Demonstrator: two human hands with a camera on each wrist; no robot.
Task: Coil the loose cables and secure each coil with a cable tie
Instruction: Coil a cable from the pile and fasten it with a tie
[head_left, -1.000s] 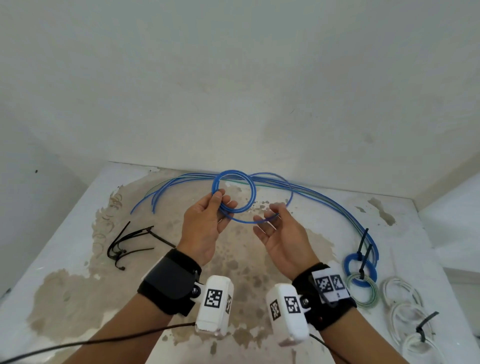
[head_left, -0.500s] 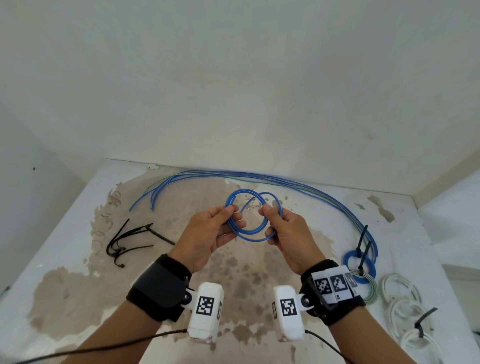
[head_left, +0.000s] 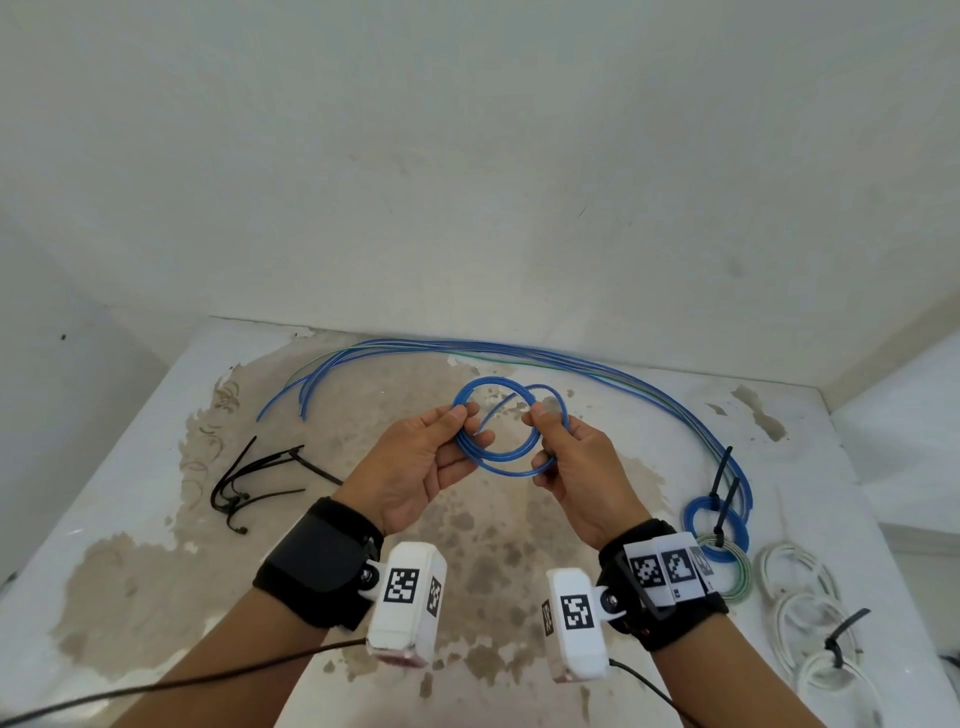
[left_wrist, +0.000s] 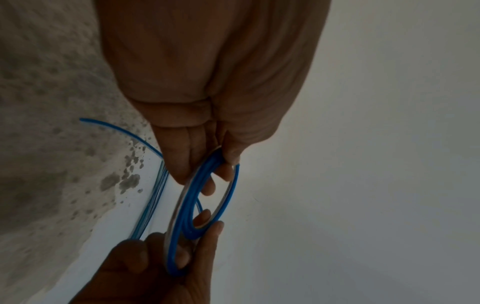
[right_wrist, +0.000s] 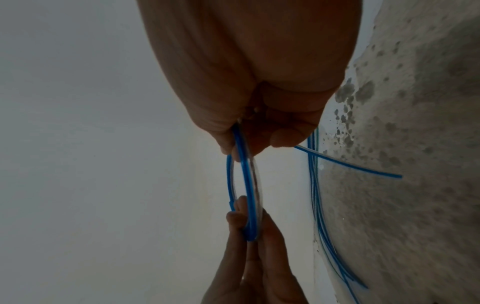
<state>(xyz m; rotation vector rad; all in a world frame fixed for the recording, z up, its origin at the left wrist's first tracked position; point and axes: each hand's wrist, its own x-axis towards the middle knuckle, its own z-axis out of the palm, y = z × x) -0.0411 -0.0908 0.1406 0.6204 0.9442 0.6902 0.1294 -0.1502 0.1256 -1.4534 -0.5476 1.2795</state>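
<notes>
A blue cable coil (head_left: 506, 465) of a few loops hangs in the air between both hands, above the stained table (head_left: 104, 499). My left hand (head_left: 457, 431) pinches the coil's left side between thumb and fingers. My right hand (head_left: 545, 431) pinches its right side. The cable's loose end (head_left: 498, 410) crosses the inside of the coil. In the left wrist view the coil (left_wrist: 182, 207) sits edge-on between the left hand (left_wrist: 218, 164) above and the right hand below. The right wrist view shows the coil (right_wrist: 246, 185) and the free end (right_wrist: 363, 168) sticking out to the right.
Several loose blue cables (head_left: 519, 351) arc along the table's back edge. Black cable ties (head_left: 249, 478) lie at the left. At the right lie tied coils: blue (head_left: 696, 519), green-white (head_left: 737, 571) and white (head_left: 810, 613). White walls close in behind and at both sides.
The right hand went from open beside the coil to pinching its right side. Both hands came closer together, and the coil drew in tighter and lower.
</notes>
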